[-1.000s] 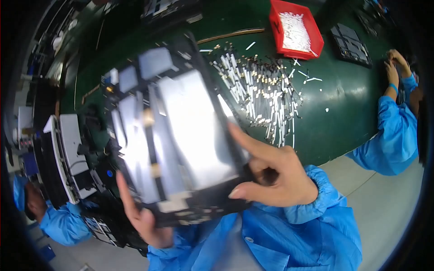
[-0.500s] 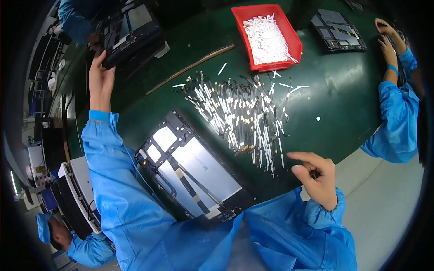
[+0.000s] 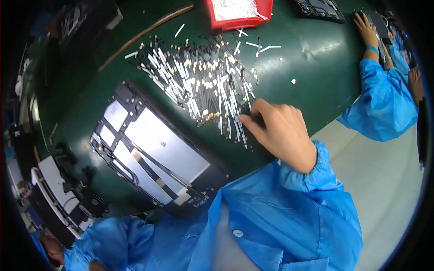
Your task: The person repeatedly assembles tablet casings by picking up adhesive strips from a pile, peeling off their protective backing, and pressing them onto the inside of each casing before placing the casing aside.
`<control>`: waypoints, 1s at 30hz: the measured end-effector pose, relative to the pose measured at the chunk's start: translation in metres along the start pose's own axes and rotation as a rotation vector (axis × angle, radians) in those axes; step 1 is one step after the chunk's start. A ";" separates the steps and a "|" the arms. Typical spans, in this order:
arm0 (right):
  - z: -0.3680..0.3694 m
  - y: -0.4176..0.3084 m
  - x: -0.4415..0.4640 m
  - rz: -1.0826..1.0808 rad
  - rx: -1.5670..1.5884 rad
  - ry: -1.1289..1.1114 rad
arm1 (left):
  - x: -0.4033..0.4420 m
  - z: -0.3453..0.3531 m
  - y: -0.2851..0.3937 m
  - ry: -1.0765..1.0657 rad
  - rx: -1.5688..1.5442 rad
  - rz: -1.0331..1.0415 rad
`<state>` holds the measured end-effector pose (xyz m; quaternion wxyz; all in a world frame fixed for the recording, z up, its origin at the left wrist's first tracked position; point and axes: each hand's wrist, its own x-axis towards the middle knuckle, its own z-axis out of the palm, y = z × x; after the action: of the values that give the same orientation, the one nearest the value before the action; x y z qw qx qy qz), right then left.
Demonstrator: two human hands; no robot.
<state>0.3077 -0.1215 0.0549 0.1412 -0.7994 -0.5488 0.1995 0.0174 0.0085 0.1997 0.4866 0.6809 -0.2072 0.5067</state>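
My right hand [image 3: 281, 130] reaches over the right edge of a pile of short cables [image 3: 203, 81] with white strips and small gold-coloured ends. Its thumb and bent index finger are slightly apart beside the nearest cables, and I see nothing held between them. The other fingers curl under, partly hidden. In front of me lies an opened tablet-like device [image 3: 167, 149], tilted on the table, with silver panels, a black frame and flat ribbon cables. My left hand does not show; blue sleeve fabric [image 3: 117, 239] fills the lower left.
A red bin [image 3: 266, 11] of white strips stands at the top. Another opened device [image 3: 318, 9] lies to its right. A co-worker's hand [image 3: 367, 34] is at the far right. Loose white strips and a long thin strip [image 3: 144, 31] lie on the green table [image 3: 312, 99].
My right hand has moved left to the cable pile. My left hand has left the dark device at the upper left and gone out of sight. The view has shifted, moving the table's contents up-left.
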 end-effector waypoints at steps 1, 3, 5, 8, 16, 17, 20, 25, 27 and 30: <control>-0.001 0.000 0.002 -0.014 -0.021 -0.018 | -0.007 0.005 0.002 0.044 0.012 -0.014; 0.005 -0.005 0.007 -0.061 -0.101 -0.008 | -0.023 0.008 0.016 0.110 0.039 -0.021; 0.007 -0.009 0.012 -0.073 -0.113 -0.028 | -0.036 0.011 0.027 0.168 0.062 -0.028; 0.004 -0.017 0.017 -0.107 -0.059 0.013 | -0.045 0.016 0.035 0.251 0.074 -0.058; 0.013 -0.037 0.025 -0.129 -0.155 -0.134 | -0.067 0.022 0.040 0.439 0.041 -0.153; 0.014 -0.038 0.027 -0.107 -0.169 -0.155 | -0.070 0.022 0.040 0.460 0.040 -0.173; 0.015 -0.037 0.029 -0.091 -0.175 -0.174 | -0.077 0.023 0.039 0.523 0.025 -0.225; 0.008 -0.038 0.031 -0.025 -0.085 -0.253 | -0.087 0.023 0.043 0.630 0.013 -0.294; 0.005 -0.037 0.029 -0.011 -0.036 -0.247 | -0.091 0.024 0.043 0.674 0.005 -0.329; 0.004 -0.030 0.024 0.034 0.175 -0.105 | -0.097 0.024 0.047 0.745 0.001 -0.382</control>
<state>0.2887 -0.0880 0.0606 0.1780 -0.7817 -0.5221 0.2908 -0.0457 -0.0538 0.1343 0.6132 0.4775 0.1135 0.6189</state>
